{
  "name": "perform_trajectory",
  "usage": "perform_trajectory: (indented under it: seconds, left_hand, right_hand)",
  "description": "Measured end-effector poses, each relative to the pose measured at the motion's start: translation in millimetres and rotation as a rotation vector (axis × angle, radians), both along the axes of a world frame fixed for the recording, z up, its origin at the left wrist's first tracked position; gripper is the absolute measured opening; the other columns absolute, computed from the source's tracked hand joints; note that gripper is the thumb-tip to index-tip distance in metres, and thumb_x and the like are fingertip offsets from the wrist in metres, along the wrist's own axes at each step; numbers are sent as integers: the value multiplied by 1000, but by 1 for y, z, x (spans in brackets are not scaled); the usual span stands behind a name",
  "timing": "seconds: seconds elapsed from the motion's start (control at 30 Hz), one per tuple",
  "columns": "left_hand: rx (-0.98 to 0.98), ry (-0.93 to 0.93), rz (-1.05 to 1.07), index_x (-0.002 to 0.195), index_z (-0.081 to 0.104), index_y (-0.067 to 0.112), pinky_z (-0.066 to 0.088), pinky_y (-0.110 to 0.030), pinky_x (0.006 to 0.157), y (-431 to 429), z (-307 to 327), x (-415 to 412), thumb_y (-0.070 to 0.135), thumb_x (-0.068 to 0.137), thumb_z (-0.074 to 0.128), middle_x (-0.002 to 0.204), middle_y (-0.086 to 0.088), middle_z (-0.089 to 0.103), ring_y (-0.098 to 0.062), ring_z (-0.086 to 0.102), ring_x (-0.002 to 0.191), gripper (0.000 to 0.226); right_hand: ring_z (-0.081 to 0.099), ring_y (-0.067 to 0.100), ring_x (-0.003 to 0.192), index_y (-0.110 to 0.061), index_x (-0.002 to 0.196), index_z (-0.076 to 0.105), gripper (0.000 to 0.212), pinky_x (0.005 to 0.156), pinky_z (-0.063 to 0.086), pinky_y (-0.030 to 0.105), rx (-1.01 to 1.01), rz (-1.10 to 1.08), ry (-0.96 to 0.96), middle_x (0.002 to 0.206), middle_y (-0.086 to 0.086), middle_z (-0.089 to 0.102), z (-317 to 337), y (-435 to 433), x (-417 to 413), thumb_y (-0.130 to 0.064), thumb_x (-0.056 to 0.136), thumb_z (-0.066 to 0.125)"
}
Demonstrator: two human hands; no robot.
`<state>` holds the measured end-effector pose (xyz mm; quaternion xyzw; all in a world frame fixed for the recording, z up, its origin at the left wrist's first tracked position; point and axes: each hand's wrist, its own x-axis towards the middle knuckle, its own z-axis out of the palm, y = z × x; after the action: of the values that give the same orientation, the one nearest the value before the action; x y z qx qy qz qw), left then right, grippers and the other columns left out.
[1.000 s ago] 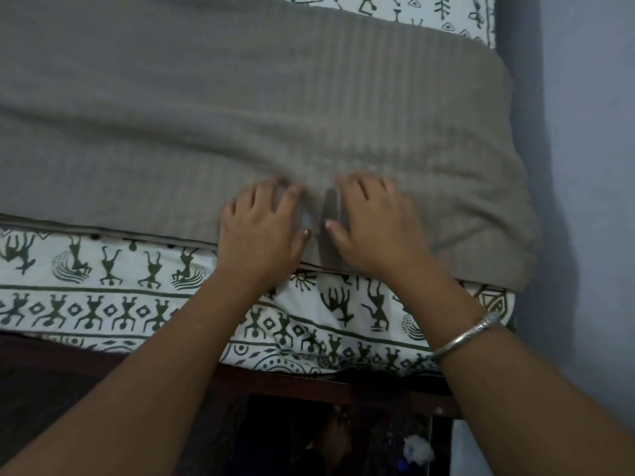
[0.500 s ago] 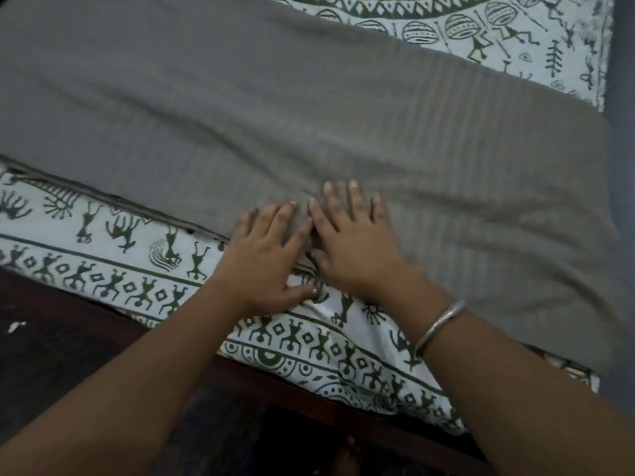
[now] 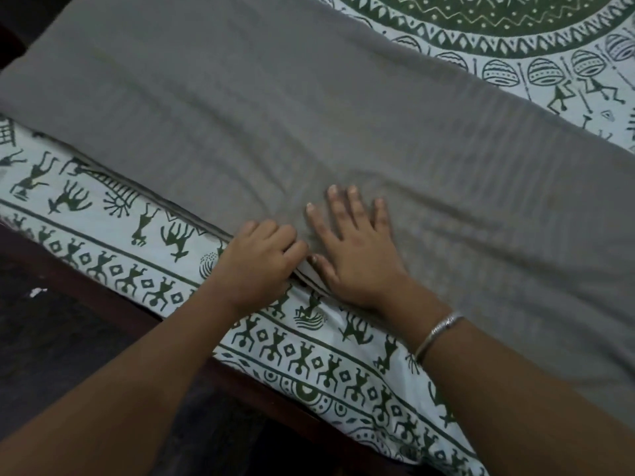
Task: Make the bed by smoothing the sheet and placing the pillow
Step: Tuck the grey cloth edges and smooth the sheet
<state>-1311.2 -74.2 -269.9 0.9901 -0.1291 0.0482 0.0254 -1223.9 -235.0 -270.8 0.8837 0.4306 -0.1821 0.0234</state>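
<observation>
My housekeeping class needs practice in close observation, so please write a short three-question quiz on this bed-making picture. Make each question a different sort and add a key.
1. True or false: the right hand lies flat, fingers spread, on the grey cloth.
2. Which wrist wears the metal bangle? A left; B right; C neither.
3. Fill in: the left hand curls its fingers at the grey cloth's near ____, beside the printed sheet.
Key: 1 true; 2 B; 3 edge.
</observation>
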Motion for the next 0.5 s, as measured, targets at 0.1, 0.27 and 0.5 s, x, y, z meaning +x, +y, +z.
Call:
perform_trajectory:
  seconds: [0.1,0.27,0.5]
  left_hand:
    - [-8,-20,264,86,58,10,24,-35,63,4,1,-10,19,67,47,77,-11,52,-27,47,67,24]
    - [-70,-123,446,91,50,11,25,-36,63,-16,-3,-18,17,66,52,81,-15,50,-29,45,70,26]
    - [-265,-291,480,88,45,7,30,-34,70,-44,-13,-22,20,75,61,85,-17,52,-30,45,78,24]
  right_hand:
    - [3,34,147,-30,152,15,74,116,-3,53,37,124,97,161,10,5,9,-9,-7,-65,86,13]
    - [58,37,95,-16,122,58,54,73,48,41,115,-77,-56,114,14,61,16,-18,-30,-41,75,55]
    - [60,36,78,-20,119,48,25,65,49,39,236,-327,52,93,14,66,28,-40,-13,-14,96,45]
